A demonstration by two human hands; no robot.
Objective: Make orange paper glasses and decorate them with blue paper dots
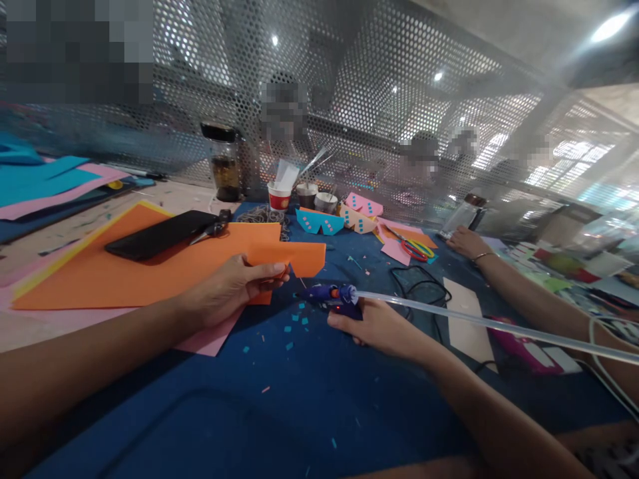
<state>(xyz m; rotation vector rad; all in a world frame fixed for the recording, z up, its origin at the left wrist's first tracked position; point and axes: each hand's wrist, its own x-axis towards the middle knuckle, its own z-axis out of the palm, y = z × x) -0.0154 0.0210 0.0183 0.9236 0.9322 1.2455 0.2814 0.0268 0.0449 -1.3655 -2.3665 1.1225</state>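
My left hand (239, 286) pinches a cut orange paper shape (309, 258) with a notch in its lower edge, above the table. Closed around the handle of a blue glue gun (324, 293) is my right hand (372, 324). The gun's nozzle points left, just below the orange shape, and a long clear glue stick (429, 306) sticks out of its back. Small blue paper squares (295, 318) lie on the blue table (319, 399) under the nozzle. Large orange sheets (150, 273) rest beneath and behind my left hand.
A black phone (160, 236) lies on the sheets. Behind stand a jar (224, 166), paper cups (279, 196) and blue (319, 221) and pink paper shapes (364, 205). Scissors (417, 250) and a black cable (422, 286) lie right of centre. Another person's hand (469, 243) touches a bottle (462, 216).
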